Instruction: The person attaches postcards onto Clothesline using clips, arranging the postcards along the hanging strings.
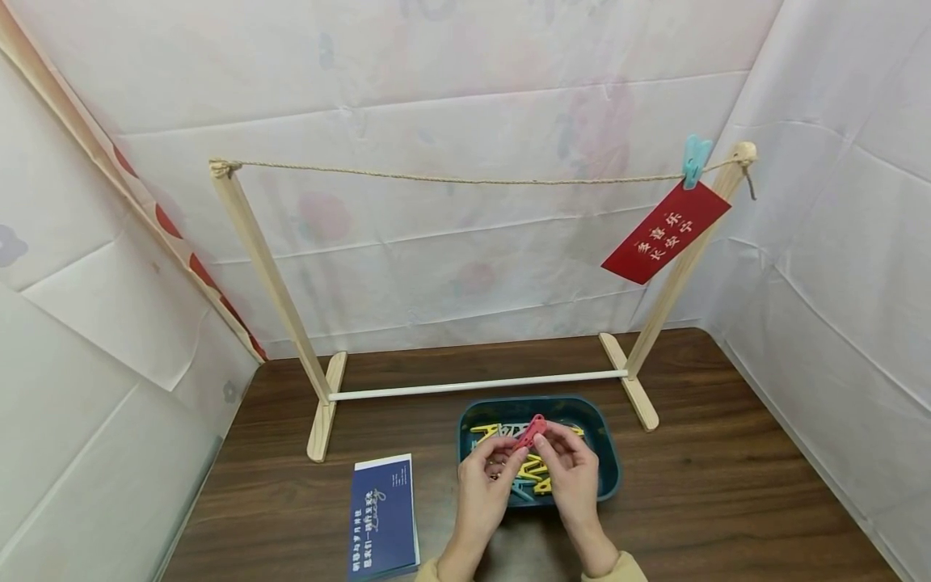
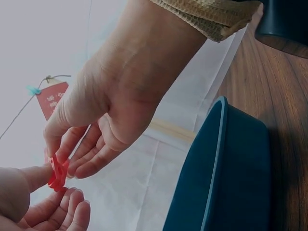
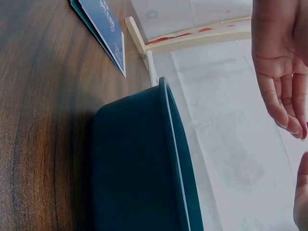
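Note:
Both hands come together over a dark teal basin point(image 1: 617, 477), holding a red clothespin point(image 1: 536, 428) between them. The left hand point(image 1: 482, 493) pinches it from the left, its thumb against the clip in the left wrist view. From the other side, the thumb and fingers of the right hand point(image 1: 575, 481) grip the same clothespin point(image 2: 57, 174). Inside the basin lie several clothespins in yellow, blue and grey, partly hidden by the hands. In the right wrist view the left hand point(image 3: 284, 82) shows at the edge, with the clothespin almost out of frame.
Behind the basin stands a wooden frame point(image 1: 271, 279) with a white crossbar point(image 1: 473, 386) and a rope point(image 1: 436, 178) strung across its top. At the right, a light blue clothespin point(image 1: 694, 162) holds a tilted red card point(image 1: 665, 233) on the rope. Blue cards point(image 1: 381, 517) lie stacked left of the basin.

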Available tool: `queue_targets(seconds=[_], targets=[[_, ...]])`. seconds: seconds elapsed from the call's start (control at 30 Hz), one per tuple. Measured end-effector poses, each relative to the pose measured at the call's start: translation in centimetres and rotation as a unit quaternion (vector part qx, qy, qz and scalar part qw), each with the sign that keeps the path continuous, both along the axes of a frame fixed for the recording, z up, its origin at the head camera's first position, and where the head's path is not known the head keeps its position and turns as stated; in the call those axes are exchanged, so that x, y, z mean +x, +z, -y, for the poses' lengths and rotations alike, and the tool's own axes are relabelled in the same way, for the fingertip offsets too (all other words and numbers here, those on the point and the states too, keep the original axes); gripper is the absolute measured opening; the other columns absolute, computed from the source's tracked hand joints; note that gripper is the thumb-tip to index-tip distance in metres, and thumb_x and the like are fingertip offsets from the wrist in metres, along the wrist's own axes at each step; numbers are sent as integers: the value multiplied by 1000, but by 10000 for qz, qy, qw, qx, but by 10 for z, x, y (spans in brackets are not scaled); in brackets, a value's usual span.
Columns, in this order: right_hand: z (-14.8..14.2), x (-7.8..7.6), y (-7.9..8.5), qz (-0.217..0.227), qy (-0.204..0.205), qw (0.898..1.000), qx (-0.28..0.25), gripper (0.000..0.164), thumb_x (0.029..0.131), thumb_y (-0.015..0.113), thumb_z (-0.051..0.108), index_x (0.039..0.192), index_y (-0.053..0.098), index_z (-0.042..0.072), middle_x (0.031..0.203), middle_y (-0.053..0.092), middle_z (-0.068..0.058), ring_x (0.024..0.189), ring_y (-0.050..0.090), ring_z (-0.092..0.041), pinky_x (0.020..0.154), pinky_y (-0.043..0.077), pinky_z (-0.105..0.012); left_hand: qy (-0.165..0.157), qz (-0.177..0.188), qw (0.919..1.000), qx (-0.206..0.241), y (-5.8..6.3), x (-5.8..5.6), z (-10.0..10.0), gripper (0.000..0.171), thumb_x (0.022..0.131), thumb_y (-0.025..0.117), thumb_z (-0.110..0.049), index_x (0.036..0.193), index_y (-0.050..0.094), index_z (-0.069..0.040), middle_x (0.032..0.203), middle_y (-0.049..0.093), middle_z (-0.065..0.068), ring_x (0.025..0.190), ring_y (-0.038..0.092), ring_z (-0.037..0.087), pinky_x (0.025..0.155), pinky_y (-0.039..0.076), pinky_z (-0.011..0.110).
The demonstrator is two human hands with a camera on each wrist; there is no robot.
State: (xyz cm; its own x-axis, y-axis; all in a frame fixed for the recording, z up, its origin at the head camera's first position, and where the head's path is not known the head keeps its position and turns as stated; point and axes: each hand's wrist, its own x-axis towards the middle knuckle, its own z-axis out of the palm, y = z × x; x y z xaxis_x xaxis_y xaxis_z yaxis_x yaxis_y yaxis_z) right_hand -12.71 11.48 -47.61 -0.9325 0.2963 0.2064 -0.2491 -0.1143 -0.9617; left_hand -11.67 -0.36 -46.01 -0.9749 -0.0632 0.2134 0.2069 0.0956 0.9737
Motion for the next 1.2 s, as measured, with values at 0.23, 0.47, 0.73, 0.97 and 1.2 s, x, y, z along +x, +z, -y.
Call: queue_targets(seconds=[0.23,0.47,0.73,0.97,1.2], targets=[[0,0,-3,-244,121,9996,54,18,88,62,-6,104,61,-13,96,65,-3,85,63,-12,78,52,-23,-17,-32,9996,290,1,1,1,14,87,70,-9,96,69,1,86,65,7,72,60,11,62,52,21],[-4,2,-5,-512,405,9978,102,19,88,60,-9,106,58,-15,100,65,-3,91,64,-13,80,52,-24,-38,-45,9995,325,1,3,4,15,86,71,-9,96,69,2,85,66,7,73,60,10,63,52,21],[-12,2,-3,-1280,1169,9848,-88,31,88,55,-16,115,40,-18,102,66,-3,94,64,-13,80,52,-25,-159,-190,9993,270,-1,4,6,15,87,69,-9,97,68,2,86,65,8,74,60,10,64,52,21],[-26,-1,3,-1200,1745,9767,336,35,87,55,-15,121,43,-17,104,65,-3,93,63,-11,78,52,-24,-207,-275,9992,207,-3,3,9,14,86,69,-6,97,68,2,85,65,9,70,62,17,62,54,25],[-37,-4,9,-1040,2219,9657,858,31,89,57,-10,119,51,-17,109,62,-6,96,61,-10,80,51,-23,-205,-265,9994,-61,0,4,10,12,86,66,2,97,68,4,84,63,10,65,59,11,58,52,23]])
